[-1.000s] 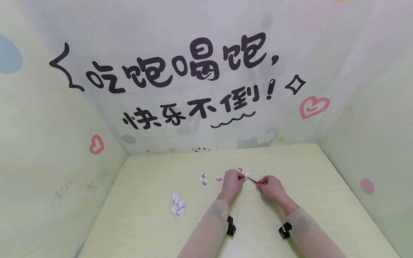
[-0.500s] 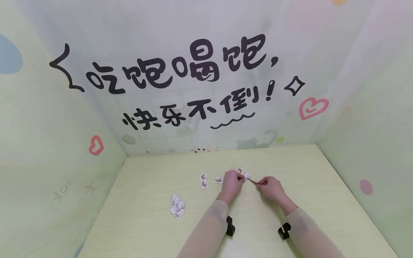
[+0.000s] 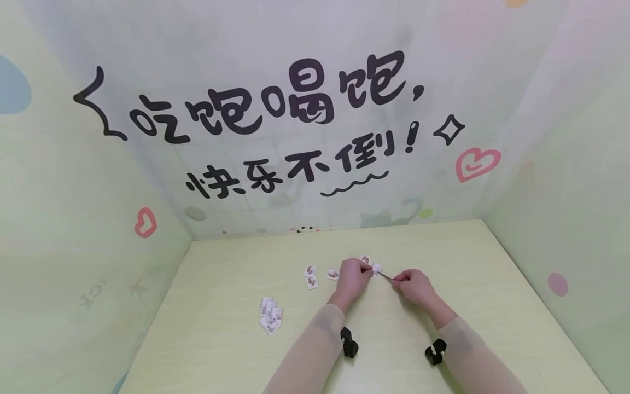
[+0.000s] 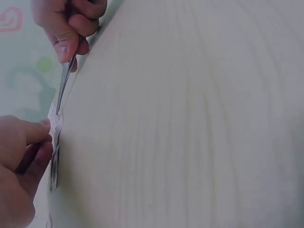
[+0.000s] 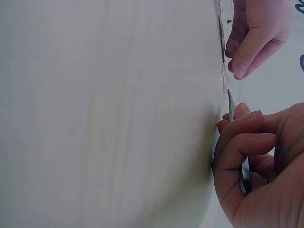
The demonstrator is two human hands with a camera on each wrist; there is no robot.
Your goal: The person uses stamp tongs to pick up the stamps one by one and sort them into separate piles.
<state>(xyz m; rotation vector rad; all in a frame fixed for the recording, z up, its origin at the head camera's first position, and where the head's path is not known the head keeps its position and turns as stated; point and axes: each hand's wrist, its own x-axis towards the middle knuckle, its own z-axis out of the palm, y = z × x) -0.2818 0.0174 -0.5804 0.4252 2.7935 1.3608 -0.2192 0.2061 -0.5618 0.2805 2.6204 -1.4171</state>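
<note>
My right hand [image 3: 416, 287] grips a pair of metal tweezers [image 4: 64, 83], its thumb and fingers around the handle end. The tweezers point left, with their tips at a small white printed packet [image 3: 377, 268]. The thumb and forefinger of my left hand [image 3: 352, 278] pinch at the packet's left side; in the left wrist view the packet [image 4: 56, 118] looks thin and crinkled. Just behind the left fingers lies another small packet [image 3: 365, 259] with a reddish-brown picture. Beside the left hand a similar packet [image 3: 332, 274] is partly covered by it.
Two picture packets [image 3: 311, 277] lie farther left on the pale wooden table [image 3: 216, 350]. Nearer, on the left, several overlapping white packets [image 3: 270, 314] form a loose pile. A printed back wall [image 3: 275, 213] rises behind the table's far edge.
My left forearm has shifted very slightly left. Both hands, the tweezers and the packets otherwise stay nearly the same.
</note>
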